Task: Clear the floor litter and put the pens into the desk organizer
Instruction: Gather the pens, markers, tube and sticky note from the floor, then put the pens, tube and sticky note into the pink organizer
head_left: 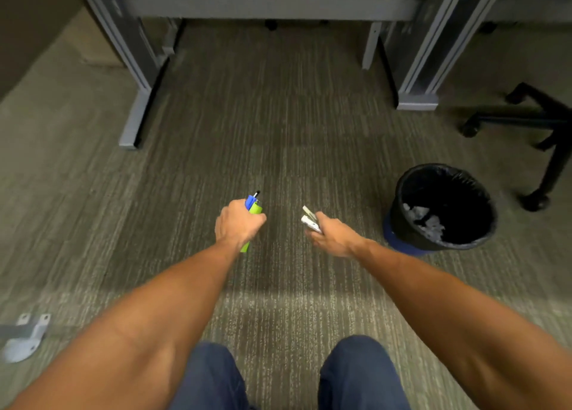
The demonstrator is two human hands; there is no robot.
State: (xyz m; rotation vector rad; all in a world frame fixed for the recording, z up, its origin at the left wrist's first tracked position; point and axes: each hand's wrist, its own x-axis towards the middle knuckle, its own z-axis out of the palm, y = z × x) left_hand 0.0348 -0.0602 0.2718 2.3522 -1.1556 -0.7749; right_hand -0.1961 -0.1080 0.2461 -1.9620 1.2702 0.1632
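Both arms reach out low over the carpet (216, 149), and each hand already carries something. The left hand (238, 224) is closed in a fist round a small bundle of pens (253, 207): a green barrel, a blue one and a thin dark tip stick out on the far side of the knuckles, and the green end shows again on the near side, so their long axis runs roughly near to far. The right hand (332, 237) is curled, fingers pinched on a couple of pale, flat pieces (310, 220) that jut out toward the left and far; whether they are white pens or scraps of litter is too blurred to say. What the next move seems to hinge on is the wastebasket (442, 207), a black-lined bin that stands on the floor just to the right of the right hand, with crumpled pale paper (427, 222) already lying in it. The right hand is clearly the nearer of the two, so anything meant for the bin would likely go by that side. No organizer shows anywhere; only the grey legs of the worktop (136, 69) stand at the far left, so the pens would have to travel up and out of view. The carpet between the hands and the worktop legs looks free of litter.
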